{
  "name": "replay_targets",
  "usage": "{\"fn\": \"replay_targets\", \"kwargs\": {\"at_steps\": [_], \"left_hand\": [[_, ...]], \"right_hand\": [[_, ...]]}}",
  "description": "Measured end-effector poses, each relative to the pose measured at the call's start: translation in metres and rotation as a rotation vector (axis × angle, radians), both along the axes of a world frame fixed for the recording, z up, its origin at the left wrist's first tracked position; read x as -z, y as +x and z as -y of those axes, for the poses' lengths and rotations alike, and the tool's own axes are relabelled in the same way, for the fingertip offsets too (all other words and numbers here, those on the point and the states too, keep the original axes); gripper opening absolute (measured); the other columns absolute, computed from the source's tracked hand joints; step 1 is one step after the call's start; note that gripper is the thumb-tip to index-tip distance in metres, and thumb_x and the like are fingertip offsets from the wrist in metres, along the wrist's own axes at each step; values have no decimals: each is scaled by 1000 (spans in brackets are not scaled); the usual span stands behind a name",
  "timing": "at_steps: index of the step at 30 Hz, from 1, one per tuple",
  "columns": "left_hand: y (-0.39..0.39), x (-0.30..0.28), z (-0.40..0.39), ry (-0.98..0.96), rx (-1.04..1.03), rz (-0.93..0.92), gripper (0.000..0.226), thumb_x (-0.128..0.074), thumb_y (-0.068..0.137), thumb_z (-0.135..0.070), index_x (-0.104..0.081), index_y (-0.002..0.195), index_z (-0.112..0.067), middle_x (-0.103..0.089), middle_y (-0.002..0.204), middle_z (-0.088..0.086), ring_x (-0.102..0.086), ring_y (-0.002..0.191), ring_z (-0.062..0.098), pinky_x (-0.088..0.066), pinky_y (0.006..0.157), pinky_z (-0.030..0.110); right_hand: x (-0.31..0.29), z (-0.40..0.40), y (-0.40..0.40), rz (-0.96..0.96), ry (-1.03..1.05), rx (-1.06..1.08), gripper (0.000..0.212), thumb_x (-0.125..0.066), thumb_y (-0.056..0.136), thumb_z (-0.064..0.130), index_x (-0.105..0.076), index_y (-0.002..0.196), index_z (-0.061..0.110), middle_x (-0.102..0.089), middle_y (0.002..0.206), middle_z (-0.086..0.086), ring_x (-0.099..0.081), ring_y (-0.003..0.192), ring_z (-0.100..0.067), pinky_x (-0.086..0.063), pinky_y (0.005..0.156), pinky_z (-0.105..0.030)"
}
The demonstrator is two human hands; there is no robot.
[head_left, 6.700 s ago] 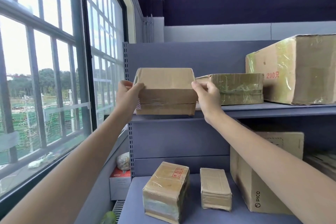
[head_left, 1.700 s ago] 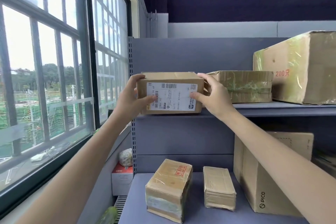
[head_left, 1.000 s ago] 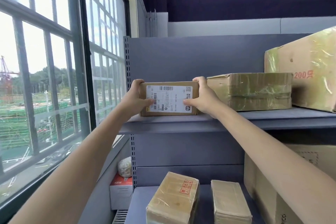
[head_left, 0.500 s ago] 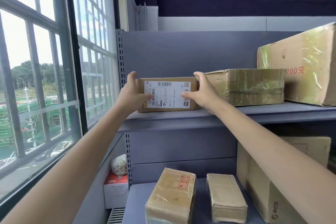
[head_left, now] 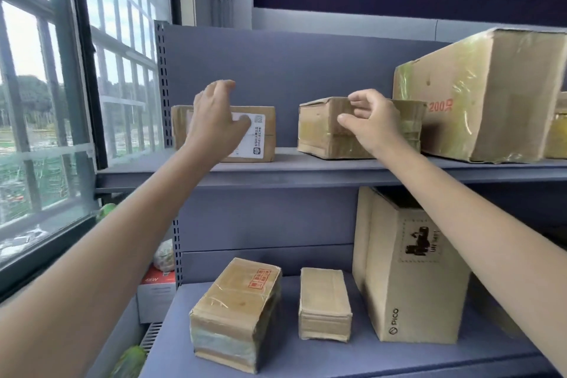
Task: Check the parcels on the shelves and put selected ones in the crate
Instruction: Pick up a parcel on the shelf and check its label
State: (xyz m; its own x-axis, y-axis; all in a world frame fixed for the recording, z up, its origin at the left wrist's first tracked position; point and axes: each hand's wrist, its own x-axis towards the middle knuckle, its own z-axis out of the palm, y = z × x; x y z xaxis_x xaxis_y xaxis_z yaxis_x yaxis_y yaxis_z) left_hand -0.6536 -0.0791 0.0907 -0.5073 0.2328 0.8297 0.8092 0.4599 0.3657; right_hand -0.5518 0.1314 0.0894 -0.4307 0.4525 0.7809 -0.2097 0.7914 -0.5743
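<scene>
Your left hand [head_left: 214, 120] hangs in front of the labelled parcel [head_left: 260, 135], fingers loosely spread, gripping nothing; whether it touches the box I cannot tell. That parcel stands at the left end of the upper shelf [head_left: 306, 172]. Your right hand [head_left: 371, 123] is open too, thumb and fingers apart before the taped parcel [head_left: 319, 129] to the right, holding nothing. Further right sits a large carton [head_left: 491, 95] marked 200. On the lower shelf [head_left: 352, 356] lie a wrapped parcel [head_left: 236, 313], a slim parcel [head_left: 323, 304] and an upright PICO box [head_left: 411, 279]. A barred window [head_left: 61, 101] fills the left wall
</scene>
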Motion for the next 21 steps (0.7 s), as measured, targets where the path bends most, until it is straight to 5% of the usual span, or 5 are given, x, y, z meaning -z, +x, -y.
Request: {"fn": "replay_targets", "kwargs": {"at_steps": [6, 11, 18, 21], "left_hand": [[38, 0, -77, 43, 61, 40, 52, -52, 86, -10, -38, 136, -10, -42, 138, 8, -35, 129, 24, -26, 93, 22], [46, 6, -135, 47, 126, 328, 59, -55, 85, -16, -31, 139, -10, -40, 139, 9, -39, 125, 22, -31, 89, 25], [32, 14, -170, 90, 114, 514, 54, -55, 86, -20, -34, 136, -11, -48, 124, 5, -48, 110, 23, -39, 82, 29], [26, 13, -174, 17, 110, 568, 42, -61, 84, -24, -47, 120, -9, -55, 105, 4, -51, 92, 22, -40, 75, 30]], "right_hand": [[-1, -72, 34, 107, -105, 92, 45, -65, 81, 17, -50, 122, 9, -51, 129, -7, -49, 115, -20, -40, 88, -28], [7, -105, 41, 315, -171, 133, 59, -65, 82, 25, -38, 131, 4, -46, 134, -11, -46, 120, -26, -36, 87, -28], [9, -131, 33, 379, -276, 67, 33, -62, 83, 22, -46, 104, 2, -51, 89, -6, -47, 71, -17, -37, 56, -29], [8, -137, 30, 387, -299, 12, 48, -64, 83, 22, -44, 119, -3, -51, 95, -8, -47, 78, -20, -33, 53, -26]]}}
